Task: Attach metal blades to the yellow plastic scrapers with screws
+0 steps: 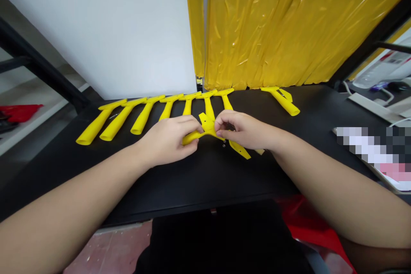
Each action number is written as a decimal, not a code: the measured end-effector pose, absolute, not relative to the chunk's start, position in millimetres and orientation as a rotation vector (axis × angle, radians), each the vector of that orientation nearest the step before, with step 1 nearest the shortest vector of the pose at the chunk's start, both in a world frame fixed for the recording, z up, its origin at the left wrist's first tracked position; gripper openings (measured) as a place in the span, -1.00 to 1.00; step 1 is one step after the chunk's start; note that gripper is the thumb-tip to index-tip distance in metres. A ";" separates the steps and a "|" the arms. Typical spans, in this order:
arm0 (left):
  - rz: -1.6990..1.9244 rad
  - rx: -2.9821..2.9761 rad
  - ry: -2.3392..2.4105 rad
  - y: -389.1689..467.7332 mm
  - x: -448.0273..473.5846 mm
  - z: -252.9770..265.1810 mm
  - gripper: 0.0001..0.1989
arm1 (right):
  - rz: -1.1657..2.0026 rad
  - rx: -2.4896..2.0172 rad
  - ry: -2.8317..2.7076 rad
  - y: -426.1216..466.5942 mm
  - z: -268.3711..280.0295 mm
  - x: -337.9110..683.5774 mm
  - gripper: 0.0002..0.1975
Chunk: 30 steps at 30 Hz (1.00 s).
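Note:
My left hand is closed around the tube of a yellow plastic handle with a flat, forked head that has a small hole. At the head's right side my right hand pinches with thumb and fingers. What lies between those fingertips is hidden. Under the right hand a flat yellow plastic piece with a hole lies on the black table. A few tiny metal rings or nuts sit just below the right fingertips.
Several like yellow handles stand in a row along the table's back left. Another yellow handle lies at the back right. A white panel and yellow plastic sheeting rise behind. A blurred-out device is at right.

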<state>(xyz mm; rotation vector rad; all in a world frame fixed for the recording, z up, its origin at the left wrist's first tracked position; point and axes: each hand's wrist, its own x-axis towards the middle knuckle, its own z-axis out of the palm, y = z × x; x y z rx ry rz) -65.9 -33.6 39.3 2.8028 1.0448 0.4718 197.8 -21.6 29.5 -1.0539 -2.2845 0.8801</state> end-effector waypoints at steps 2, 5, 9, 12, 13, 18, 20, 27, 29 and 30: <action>0.512 2.781 1.079 -33.5 -66.7 41.2 -0.74 | 0.845 -1.007 -2.240 -20.8 31.2 200.2 -0.95; 0.563 2.702 1.146 -31.4 -68.8 42.4 -0.64 | 0.893 -1.072 -2.160 -15.7 38.6 211.0 -0.87; 0.648 2.427 1.089 -24.7 -73.2 39.7 -0.60 | 0.889 -1.287 -2.187 -1.8 49.5 238.0 -0.84; 0.610 2.108 0.927 -20.1 -76.9 39.0 -0.66 | 0.786 -1.465 -2.308 11.3 49.5 259.2 -0.89; 0.556 2.022 0.883 -19.0 -78.1 39.7 -0.68 | 0.758 -1.529 -2.359 15.7 47.7 264.8 -0.92; 0.234 1.879 0.879 -16.6 -82.6 46.5 -0.68 | 0.694 -1.797 -2.514 32.3 35.6 278.3 -0.94; 0.144 1.895 0.900 -16.4 -83.6 48.2 -0.64 | 0.706 -1.836 -2.502 35.4 32.9 279.6 -0.94; 0.045 2.310 0.943 -19.8 -84.4 51.1 -0.66 | 0.662 -1.900 -2.369 40.5 32.4 287.9 -0.76; 0.042 2.420 0.986 -22.9 -82.7 52.3 -0.71 | 0.595 -1.915 -2.363 42.9 32.1 291.1 -0.74; 0.038 2.456 0.997 -24.6 -81.5 52.6 -0.73 | 0.571 -1.919 -2.365 44.2 31.7 292.5 -0.73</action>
